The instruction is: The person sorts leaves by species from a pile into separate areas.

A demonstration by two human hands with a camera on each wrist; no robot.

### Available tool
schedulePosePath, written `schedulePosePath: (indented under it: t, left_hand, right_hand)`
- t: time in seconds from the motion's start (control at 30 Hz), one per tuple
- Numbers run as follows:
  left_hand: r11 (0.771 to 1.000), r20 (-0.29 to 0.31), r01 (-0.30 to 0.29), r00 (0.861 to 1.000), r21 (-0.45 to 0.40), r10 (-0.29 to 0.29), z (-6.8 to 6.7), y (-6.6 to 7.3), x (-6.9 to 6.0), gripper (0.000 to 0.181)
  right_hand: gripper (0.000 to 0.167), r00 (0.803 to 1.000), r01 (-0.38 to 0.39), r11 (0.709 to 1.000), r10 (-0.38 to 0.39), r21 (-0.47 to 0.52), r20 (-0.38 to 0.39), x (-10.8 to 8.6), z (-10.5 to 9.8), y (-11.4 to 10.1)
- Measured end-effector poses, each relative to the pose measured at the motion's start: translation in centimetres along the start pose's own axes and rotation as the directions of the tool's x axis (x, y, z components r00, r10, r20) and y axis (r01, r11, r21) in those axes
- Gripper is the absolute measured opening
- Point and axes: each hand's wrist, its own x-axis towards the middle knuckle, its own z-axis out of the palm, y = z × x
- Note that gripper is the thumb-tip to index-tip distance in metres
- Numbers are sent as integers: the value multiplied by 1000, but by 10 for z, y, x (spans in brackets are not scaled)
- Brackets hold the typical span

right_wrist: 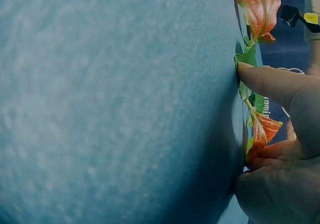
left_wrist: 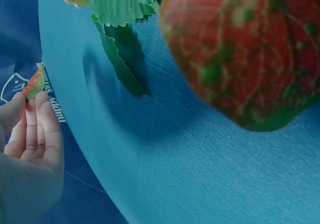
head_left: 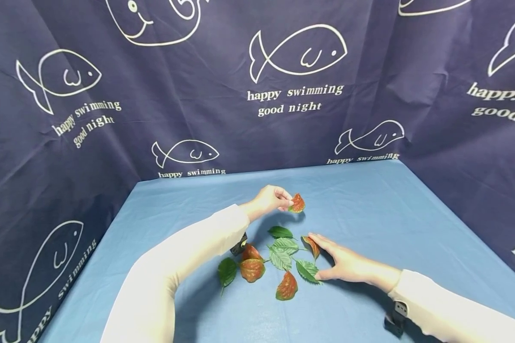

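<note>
Pinching a red leaf (head_left: 298, 204) over the table (head_left: 352, 205), the left hand (head_left: 271, 197) could slip and drop it, and the right hand (head_left: 345, 262), thumb and fingers apart, could nudge the green leaf (head_left: 306, 270) it touches.

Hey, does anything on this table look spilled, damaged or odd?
Nothing stands out. Green leaves and reddish leaves lie clustered on the blue table, with no spill or tear visible; the left hand holds one reddish leaf up, and the right hand touches another leaf.
</note>
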Motion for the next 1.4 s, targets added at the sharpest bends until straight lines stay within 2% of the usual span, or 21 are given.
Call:
schedulePosePath:
  t: [0.33, 0.53, 0.77, 1.03, 1.4]
  left_hand:
    - [1000, -8, -13, 1000, 23, 13, 6, 1, 12, 13]
    - [999, -16, -18, 1000, 41, 18, 12, -1, 25, 12]
    - [1000, -7, 0, 1000, 29, 0, 21, 7, 38, 12]
    - [1000, -22, 16, 1000, 4, -16, 30, 15, 47, 13]
    - [999, -16, 4, 1000, 48, -3, 40, 16, 62, 13]
  right_hand:
    - [99, 1000, -27, 999, 27, 19, -9, 1, 0, -1]
    - [100, 1000, -17, 999, 18, 28, -18, 1, 2, -1]
    - [100, 999, 0, 1000, 0, 19, -41, 1, 3, 1]
    - [100, 1000, -16, 999, 17, 45, -26, 0, 3, -1]
    - [100, 999, -46, 997, 47, 64, -20, -2, 1, -2]
